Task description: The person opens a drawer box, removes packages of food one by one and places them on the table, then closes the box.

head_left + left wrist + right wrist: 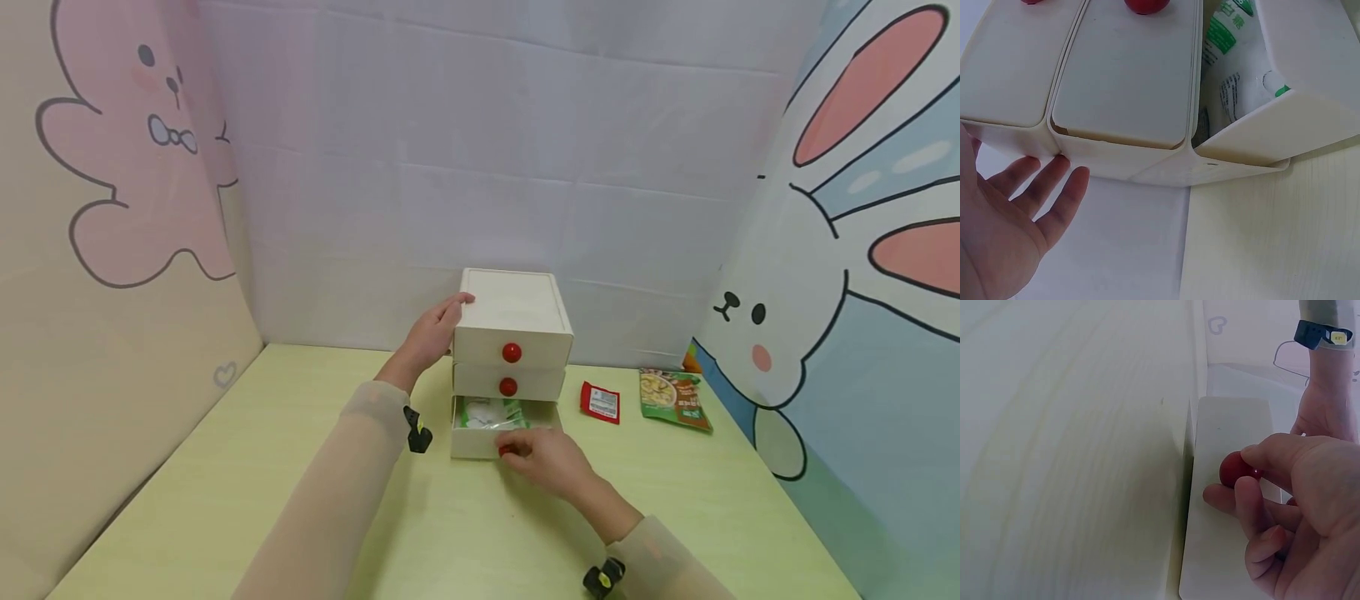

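Observation:
A small white cabinet (517,304) with three stacked drawers and round red knobs stands on the table. Its bottom drawer (472,446) is pulled out, and a green-and-white plastic packet (1241,69) lies inside. My right hand (551,458) pinches the red knob (1233,469) of that drawer between thumb and fingers. Against the cabinet's left side rests my left hand (435,333), its fingers extended and touching the wall near the top, as the left wrist view also shows. The upper two drawers are closed.
Right of the cabinet lies a small red packet (601,403) with a white label. Farther right is a green-and-brown food packet (673,400). A white cloth wall (487,167) rises behind, with printed cartoon panels at both sides.

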The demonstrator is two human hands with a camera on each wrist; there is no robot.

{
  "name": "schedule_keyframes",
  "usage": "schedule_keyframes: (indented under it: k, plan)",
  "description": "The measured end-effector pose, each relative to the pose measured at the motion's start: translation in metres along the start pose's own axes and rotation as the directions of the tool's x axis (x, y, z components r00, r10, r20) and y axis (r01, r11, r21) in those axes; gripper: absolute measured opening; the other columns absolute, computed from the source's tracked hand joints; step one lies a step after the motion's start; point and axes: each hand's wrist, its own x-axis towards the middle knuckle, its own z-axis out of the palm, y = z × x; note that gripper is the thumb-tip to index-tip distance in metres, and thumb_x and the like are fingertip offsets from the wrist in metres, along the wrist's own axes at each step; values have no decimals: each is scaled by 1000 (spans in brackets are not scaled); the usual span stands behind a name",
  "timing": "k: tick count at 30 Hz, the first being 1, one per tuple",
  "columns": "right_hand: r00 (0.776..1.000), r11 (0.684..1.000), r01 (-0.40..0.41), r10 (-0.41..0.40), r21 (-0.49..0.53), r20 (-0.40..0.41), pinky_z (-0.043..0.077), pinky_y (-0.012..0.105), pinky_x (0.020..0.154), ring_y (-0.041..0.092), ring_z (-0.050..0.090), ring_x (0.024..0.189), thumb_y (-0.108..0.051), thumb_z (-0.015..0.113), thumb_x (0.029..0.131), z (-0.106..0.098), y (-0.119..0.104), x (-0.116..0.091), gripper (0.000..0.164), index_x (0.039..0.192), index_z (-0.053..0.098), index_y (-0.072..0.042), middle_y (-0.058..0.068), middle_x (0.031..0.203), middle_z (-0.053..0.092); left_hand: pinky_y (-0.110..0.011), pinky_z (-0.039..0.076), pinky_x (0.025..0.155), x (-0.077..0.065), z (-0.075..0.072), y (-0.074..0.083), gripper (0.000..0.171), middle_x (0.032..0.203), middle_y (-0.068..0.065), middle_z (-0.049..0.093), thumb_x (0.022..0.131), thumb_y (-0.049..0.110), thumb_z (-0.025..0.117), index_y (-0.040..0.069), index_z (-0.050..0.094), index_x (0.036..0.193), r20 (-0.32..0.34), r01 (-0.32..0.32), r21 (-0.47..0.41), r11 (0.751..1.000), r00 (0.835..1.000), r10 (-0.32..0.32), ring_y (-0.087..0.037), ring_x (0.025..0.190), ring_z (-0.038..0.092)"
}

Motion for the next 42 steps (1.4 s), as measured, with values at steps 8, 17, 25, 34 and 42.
schedule_keyframes:
  k: [8, 17, 25, 34, 42]
  plan:
    - [999, 1000, 8, -9, 24, 37, 51, 23, 70, -1, 61, 80, -20, 82, 99, -3, -5, -7, 17, 115, 85, -20, -11, 94, 79, -58, 59, 103, 0, 1, 1, 52, 167, -11, 51, 119, 55, 28, 37, 51, 162, 0, 6, -4, 1000, 1000, -6, -38, 133, 63]
    - [990, 996, -13, 1, 83, 138, 48, 25, 59, 6, 59, 62, -16, 81, 100, -6, -13, -15, 16, 115, 85, -16, -8, 87, 75, -58, 59, 102, -1, 0, 3, 51, 168, -10, 50, 119, 54, 29, 37, 52, 161, -5, 7, -8, 1000, 1000, -7, -37, 134, 62]
    - [987, 991, -35, 14, 128, 160, 47, 25, 55, 8, 58, 53, -16, 81, 100, -5, -16, -24, 17, 116, 84, -15, -4, 89, 78, -58, 59, 103, -2, 1, 2, 52, 169, -10, 49, 119, 54, 28, 37, 51, 162, -1, 1, -5, 1000, 1000, -1, -38, 135, 62]
    - [982, 985, -55, 24, 161, 187, 46, 23, 53, 6, 56, 52, -17, 80, 101, -6, -17, -29, 17, 117, 85, -17, -8, 88, 77, -55, 59, 99, -2, 1, 2, 51, 166, -10, 51, 119, 52, 27, 38, 51, 161, -14, 1, -3, 1000, 1000, -1, -37, 130, 64]
    - [978, 977, -60, 16, 205, 208, 45, 24, 51, 8, 58, 50, -15, 79, 100, -7, -18, -34, 17, 116, 86, -17, -6, 93, 81, -65, 57, 103, -2, 2, 3, 51, 164, -12, 52, 119, 51, 27, 38, 51, 162, -9, 8, -24, 1000, 1000, -9, -38, 125, 63]
